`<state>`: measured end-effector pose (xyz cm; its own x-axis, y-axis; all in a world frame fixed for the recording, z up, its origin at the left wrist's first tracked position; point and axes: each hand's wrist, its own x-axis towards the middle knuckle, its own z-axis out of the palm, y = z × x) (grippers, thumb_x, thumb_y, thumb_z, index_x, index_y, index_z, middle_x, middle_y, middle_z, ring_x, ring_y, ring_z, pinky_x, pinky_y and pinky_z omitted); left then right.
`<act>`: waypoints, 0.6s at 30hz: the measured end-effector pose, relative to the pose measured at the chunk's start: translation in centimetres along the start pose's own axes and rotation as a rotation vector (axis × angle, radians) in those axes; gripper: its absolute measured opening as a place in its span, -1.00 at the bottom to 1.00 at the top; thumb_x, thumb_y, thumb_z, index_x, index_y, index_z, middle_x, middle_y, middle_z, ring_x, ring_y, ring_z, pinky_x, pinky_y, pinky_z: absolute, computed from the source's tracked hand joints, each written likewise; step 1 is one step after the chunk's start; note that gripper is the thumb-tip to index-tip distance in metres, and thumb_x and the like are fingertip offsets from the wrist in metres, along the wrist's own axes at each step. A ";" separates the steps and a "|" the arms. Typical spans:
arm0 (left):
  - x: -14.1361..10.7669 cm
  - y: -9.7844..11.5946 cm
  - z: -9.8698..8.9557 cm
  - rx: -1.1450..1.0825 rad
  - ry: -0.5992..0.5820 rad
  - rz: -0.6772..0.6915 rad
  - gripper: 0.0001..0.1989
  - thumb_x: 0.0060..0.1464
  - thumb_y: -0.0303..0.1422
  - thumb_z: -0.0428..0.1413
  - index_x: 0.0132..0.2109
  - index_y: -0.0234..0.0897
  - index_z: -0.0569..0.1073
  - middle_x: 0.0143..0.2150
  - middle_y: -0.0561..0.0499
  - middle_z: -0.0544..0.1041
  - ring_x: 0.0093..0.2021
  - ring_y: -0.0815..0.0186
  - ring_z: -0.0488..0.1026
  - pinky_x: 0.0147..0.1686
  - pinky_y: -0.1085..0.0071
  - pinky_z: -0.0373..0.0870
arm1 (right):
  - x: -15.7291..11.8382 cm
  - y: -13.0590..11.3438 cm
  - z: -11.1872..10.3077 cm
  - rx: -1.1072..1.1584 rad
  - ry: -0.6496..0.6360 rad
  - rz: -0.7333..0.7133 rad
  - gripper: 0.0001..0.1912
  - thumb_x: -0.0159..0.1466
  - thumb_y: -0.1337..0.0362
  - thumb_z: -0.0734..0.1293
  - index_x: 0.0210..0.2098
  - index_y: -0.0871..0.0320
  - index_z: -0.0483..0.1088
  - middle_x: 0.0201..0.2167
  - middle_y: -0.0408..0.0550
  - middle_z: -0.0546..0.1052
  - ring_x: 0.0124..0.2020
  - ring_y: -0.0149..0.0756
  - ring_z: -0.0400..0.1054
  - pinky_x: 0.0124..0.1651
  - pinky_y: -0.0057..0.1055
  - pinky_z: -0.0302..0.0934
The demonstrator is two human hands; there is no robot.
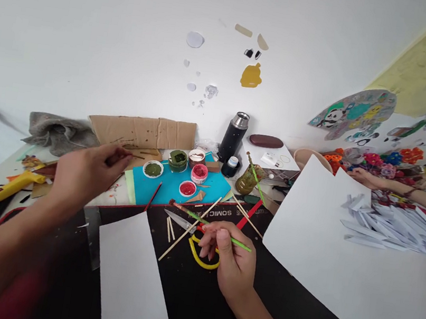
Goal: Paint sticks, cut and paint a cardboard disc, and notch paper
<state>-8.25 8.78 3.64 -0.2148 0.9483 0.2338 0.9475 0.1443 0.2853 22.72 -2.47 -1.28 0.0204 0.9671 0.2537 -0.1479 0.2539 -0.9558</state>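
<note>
My right hand (232, 264) is closed around a thin green paintbrush (241, 244), its brownish tip pointing left. Just below that hand lie scissors (198, 260) with yellow handles, partly hidden by my fingers. My left hand (89, 170) is raised at the left with thumb and fingers pinched together; a small brownish thing shows at the fingertips, too small to name. Nearest to it are a pot of green paint (152, 170) and a flat cardboard piece (145, 157). A pot of red paint (188, 189) stands on the blue sheet (164, 189).
A white sheet (131, 275) lies in front of me, beside wooden sticks (185, 240). Behind stand a black flask (234, 138) and a murky jar (245, 183) with another brush. A yellow glue gun (12, 187) lies left; paper strips (388, 220) and another person's arm (412, 190) are right.
</note>
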 end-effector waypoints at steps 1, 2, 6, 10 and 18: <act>1.5 0.1 0.1 0.060 -0.089 -0.022 -0.55 0.31 0.01 0.07 -0.02 -0.18 0.70 -0.31 -0.07 0.66 -0.35 0.14 0.44 -0.38 0.33 0.07 | 0.0 0.0 0.0 0.000 -0.004 0.000 -0.59 0.60 -0.01 0.34 -0.15 0.14 0.69 -0.44 -0.02 0.67 -0.55 -0.35 0.53 -0.51 -0.51 0.27; 2.9 0.2 0.3 0.073 -0.125 -0.028 -0.56 0.31 0.00 0.08 -0.01 -0.18 0.70 -0.31 -0.08 0.67 -0.37 0.14 0.41 -0.38 0.33 0.05 | 0.0 0.0 0.0 0.002 -0.004 0.002 -0.59 0.60 -0.01 0.34 -0.15 0.13 0.69 -0.44 -0.02 0.67 -0.55 -0.35 0.53 -0.51 -0.51 0.27; 6.7 0.8 1.8 0.083 -0.199 0.005 -0.60 0.34 -0.04 0.10 -0.02 -0.18 0.71 -0.19 -0.09 0.71 -0.34 0.18 0.40 -0.35 0.34 0.07 | 0.2 0.1 -0.3 0.025 0.015 0.013 -0.61 0.59 -0.01 0.36 -0.14 0.12 0.71 -0.44 -0.02 0.68 -0.55 -0.36 0.54 -0.51 -0.53 0.29; 8.3 1.4 3.7 0.095 -0.233 0.022 -0.55 0.38 -0.03 0.07 0.05 -0.22 0.71 -0.08 -0.15 0.74 -0.27 0.15 0.45 -0.33 0.33 0.09 | 0.4 0.4 -0.6 0.047 0.021 0.015 -0.63 0.58 0.00 0.37 -0.14 0.10 0.71 -0.45 -0.04 0.67 -0.55 -0.38 0.52 -0.51 -0.54 0.31; 8.8 1.7 5.4 0.168 -0.282 0.079 -0.51 0.38 -0.02 0.08 0.12 -0.23 0.71 -0.03 -0.21 0.75 -0.21 0.08 0.52 -0.32 0.32 0.14 | 0.8 0.6 -0.8 0.052 0.010 0.039 -0.63 0.59 0.01 0.37 -0.14 0.11 0.71 -0.45 -0.05 0.66 -0.56 -0.39 0.51 -0.49 -0.53 0.35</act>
<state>-7.25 18.92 1.12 -0.0877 0.9959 -0.0243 0.9894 0.0899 0.1137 23.43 -1.56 -1.76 0.0232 0.9765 0.2144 -0.2004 0.2147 -0.9559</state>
